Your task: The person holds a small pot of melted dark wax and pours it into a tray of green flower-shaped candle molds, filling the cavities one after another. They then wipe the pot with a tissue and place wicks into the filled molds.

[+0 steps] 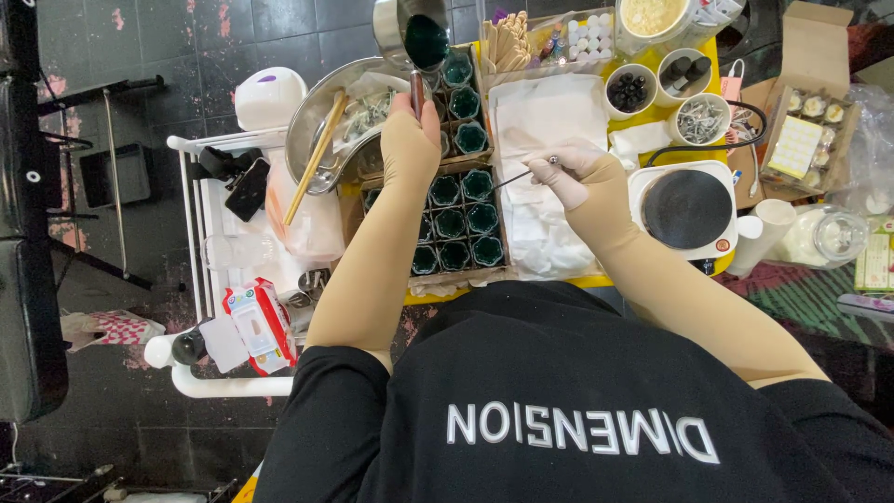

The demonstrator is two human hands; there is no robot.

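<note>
Left hand (410,130) closed on the handle of a steel pouring pot (414,33) of dark green liquid, tilted over the cardboard tray of small glass cups (456,219). Handle's long axis runs toward the wearer; spout points away. Right hand (582,172) pinches a thin metal rod (523,172), tip leftward. Most cups appear filled green; the farthest row seems in progress on the yellow desk (605,279).

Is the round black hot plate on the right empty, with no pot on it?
Yes, the hot plate is bare; the metal pot of green liquid is up in the left hand.
</note>
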